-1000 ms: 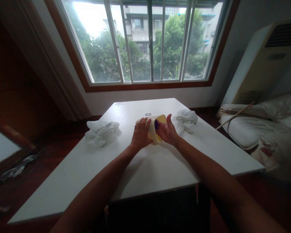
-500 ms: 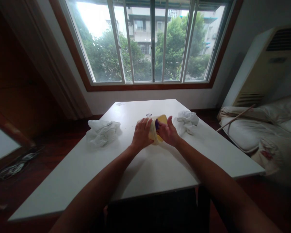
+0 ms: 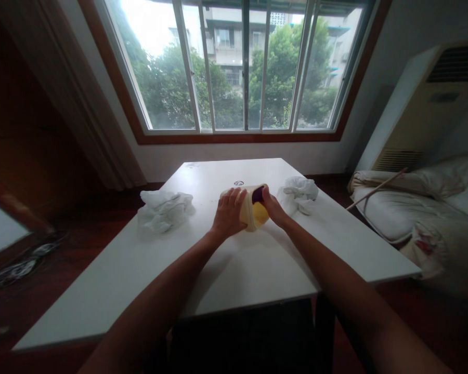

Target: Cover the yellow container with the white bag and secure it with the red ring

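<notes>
A white table (image 3: 140, 280) spreads from the lower left of the frame to the right, narrowing towards the centre. The window (image 3: 228, 104), with trees and a building outside, fills the upper middle. A pale sofa (image 3: 386, 210) sits at the right edge, below a tall vented unit (image 3: 421, 114) in the upper right. A curtain (image 3: 97, 119) hangs at upper left. A thin stick (image 3: 378, 188) leans slantwise across the sofa. Two crumpled white bags lie on the table, the left bag (image 3: 166, 210) left of centre and the right bag (image 3: 298, 195) right of centre. Between them, in the middle of the frame, is the tub (image 3: 249, 215), tipped on its side with its mouth to the right, yellow inside. The left hand (image 3: 229, 210) is clamped round its body, fingers over the top. The right hand (image 3: 273, 206) is at the mouth's upper right; its fingers are hidden, so I cannot tell whether they grip. A purple patch (image 3: 258, 195) shows inside the mouth, and a small dark mark (image 3: 238, 183) lies on the table just above the tub
</notes>
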The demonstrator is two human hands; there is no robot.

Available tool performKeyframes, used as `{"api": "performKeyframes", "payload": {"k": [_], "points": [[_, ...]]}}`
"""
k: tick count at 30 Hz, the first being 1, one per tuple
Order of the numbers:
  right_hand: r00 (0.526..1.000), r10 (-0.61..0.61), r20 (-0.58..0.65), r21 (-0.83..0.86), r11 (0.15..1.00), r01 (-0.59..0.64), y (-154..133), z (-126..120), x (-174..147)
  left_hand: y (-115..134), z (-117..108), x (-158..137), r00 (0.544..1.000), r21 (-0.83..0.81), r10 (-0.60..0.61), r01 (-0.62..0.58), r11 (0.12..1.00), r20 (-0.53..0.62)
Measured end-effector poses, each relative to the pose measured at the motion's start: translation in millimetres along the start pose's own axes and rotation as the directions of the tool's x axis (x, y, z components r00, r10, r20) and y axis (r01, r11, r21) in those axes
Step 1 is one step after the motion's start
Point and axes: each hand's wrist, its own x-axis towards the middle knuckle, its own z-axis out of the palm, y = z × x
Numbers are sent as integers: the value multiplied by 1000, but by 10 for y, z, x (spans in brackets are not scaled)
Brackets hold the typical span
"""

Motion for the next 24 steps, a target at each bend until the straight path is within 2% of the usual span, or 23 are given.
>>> {"api": "performKeyframes", "payload": {"k": [3, 6, 9, 13, 17, 21, 24], "points": [[990, -141, 21, -284, 948, 141, -2, -24, -67, -17, -8, -3, 1000, -5, -2, 2, 1000, 9], [970, -212, 122, -428, 870, 244, -61, -44, -104, -25, -25, 5, 1000, -18, -5, 6, 1000, 21], [956, -248, 156, -565, 772, 292, -109, -51, -103, -27, -38, 21, 1000, -30, -1, 2, 1000, 17], [967, -189, 169, -780, 575, 248, -132, -52, -116, -21, -51, 37, 1000, -24, -2, 2, 1000, 25], [983, -121, 135, -892, 418, 174, -167, -35, -169, -32, -49, 35, 999, -27, -20, 21, 999, 28], [988, -116, 103, -934, 331, 137, -208, -13, -200, -74, -21, 22, 999, -38, -46, 46, 998, 6], [988, -118, 96, -937, 325, 130, -208, -23, -195, -111, 2, 8, 998, -43, -67, 67, 997, 0]]}}
